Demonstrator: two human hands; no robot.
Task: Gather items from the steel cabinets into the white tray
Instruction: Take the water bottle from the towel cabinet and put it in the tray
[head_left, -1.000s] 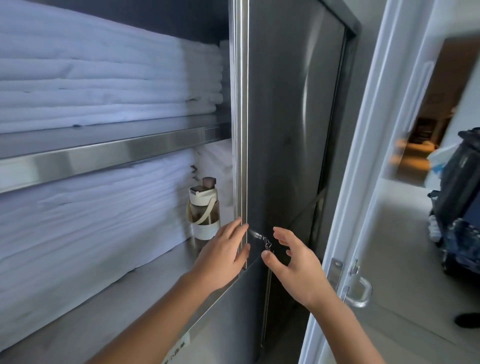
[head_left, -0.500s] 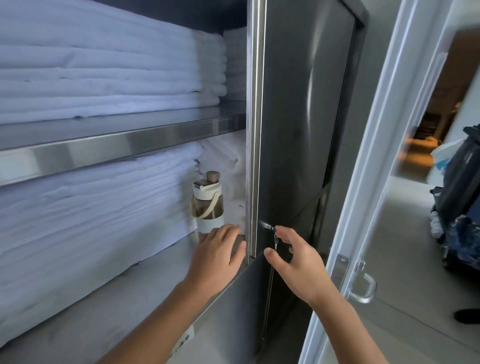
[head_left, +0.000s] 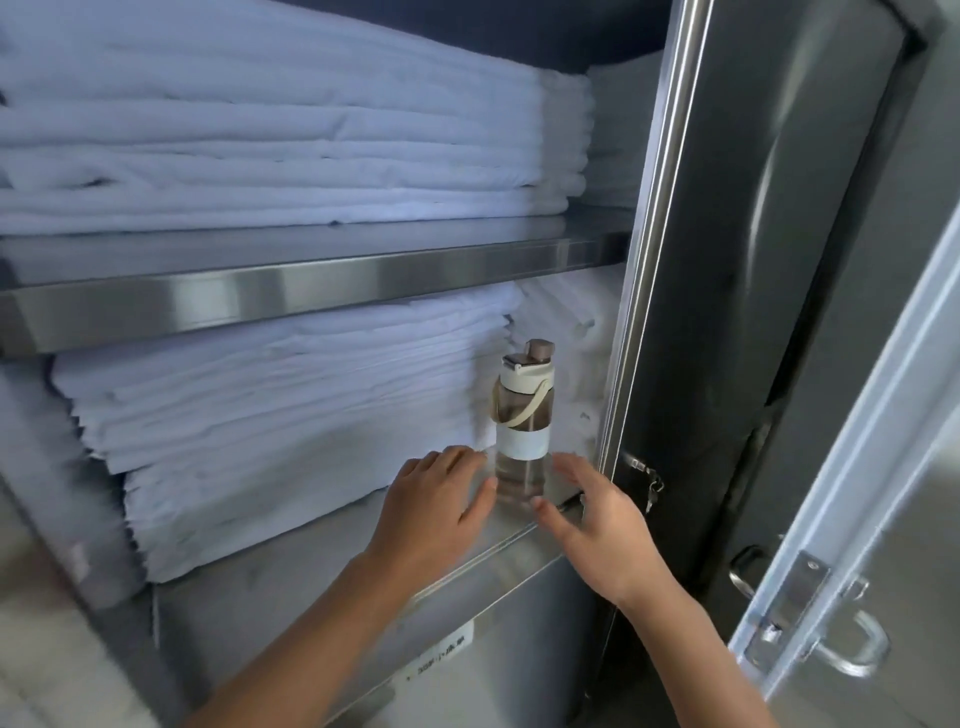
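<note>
Both hands, left (head_left: 434, 499) and right (head_left: 587, 512), flank the bottle (head_left: 522, 431) open-fingered and gripping nothing, so gathering looks barely begun, with no tray in view.

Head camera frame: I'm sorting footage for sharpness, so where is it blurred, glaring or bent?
Head view: the right hand and left hand are motion-smeared beside the water bottle, which stays fairly crisp; the lower left corner is blurred; bright glare streaks the steel shelf edge and the door frame; wide-angle distortion bows the frame and tilts the shelves; the towels look bluish.
</note>
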